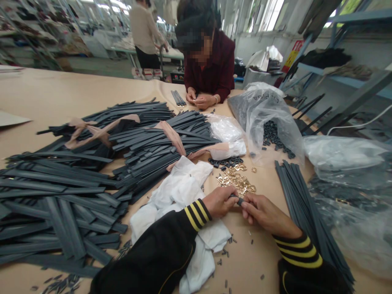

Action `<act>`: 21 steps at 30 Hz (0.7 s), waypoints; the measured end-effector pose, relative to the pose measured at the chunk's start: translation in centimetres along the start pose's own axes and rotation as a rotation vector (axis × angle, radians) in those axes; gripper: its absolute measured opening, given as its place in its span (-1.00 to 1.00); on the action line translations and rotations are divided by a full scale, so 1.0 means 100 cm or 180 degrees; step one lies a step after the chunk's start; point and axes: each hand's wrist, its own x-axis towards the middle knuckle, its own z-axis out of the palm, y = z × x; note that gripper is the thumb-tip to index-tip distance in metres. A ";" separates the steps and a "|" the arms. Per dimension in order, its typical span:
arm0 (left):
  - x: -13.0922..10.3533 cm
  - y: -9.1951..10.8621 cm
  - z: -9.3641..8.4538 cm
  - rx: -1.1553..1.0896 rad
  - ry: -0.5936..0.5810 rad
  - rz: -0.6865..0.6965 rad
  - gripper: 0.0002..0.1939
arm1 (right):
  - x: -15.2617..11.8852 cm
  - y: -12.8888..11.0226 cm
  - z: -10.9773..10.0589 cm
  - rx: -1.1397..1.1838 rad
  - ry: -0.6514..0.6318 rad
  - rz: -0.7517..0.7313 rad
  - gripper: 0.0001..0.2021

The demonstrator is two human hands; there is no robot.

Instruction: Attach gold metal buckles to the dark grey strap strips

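Just in front of a pile of gold-coloured buckles (pixel 235 180), my two hands meet over the table. The fingers of my left hand (pixel 221 201) pinch one end of a short dark grey strap piece (pixel 237 199). My right hand (pixel 266 213) has its thumb and fingers closed on the other end. Fingers cover much of the piece, so its full shape is hidden. Small dark loops (pixel 226 162) lie beyond the buckles. White cloth (pixel 171 194) spreads beside my left forearm.
Bundles of dark straps (pixel 171 139) and loose straps (pixel 61 212) cover the table's left side. More straps (pixel 309 212) lie right, near plastic bags (pixel 349 159). An open bag (pixel 269 110) holds small dark pieces. Across the table (pixel 122 87), a person (pixel 210 65) handles something small.
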 end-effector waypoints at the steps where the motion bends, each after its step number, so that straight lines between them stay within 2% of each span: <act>1: 0.000 -0.001 0.000 0.0031 -0.0008 0.0018 -0.90 | 0.000 0.000 0.000 0.0015 -0.0047 -0.0005 -0.75; 7: 0.000 -0.002 -0.001 0.0075 0.0068 0.0076 -0.87 | 0.003 -0.004 -0.006 -0.0409 0.0318 -0.0298 -0.73; 13: -0.002 0.001 -0.006 -0.0837 -0.0178 0.0088 -0.85 | 0.003 -0.002 -0.008 -0.0051 0.0344 -0.0229 -0.69; 16: -0.003 0.002 -0.005 -0.1207 -0.0405 0.0086 -0.85 | 0.000 -0.001 -0.008 -0.0054 0.0189 -0.0225 -0.67; 19: -0.003 0.008 -0.003 -0.0819 -0.0628 0.0141 -0.94 | -0.006 0.008 -0.008 -0.0192 -0.0252 -0.0062 -0.63; 21: -0.002 0.011 -0.004 -0.0505 -0.0737 0.0111 -0.99 | -0.006 0.024 -0.007 -0.0212 -0.0536 0.0081 -0.62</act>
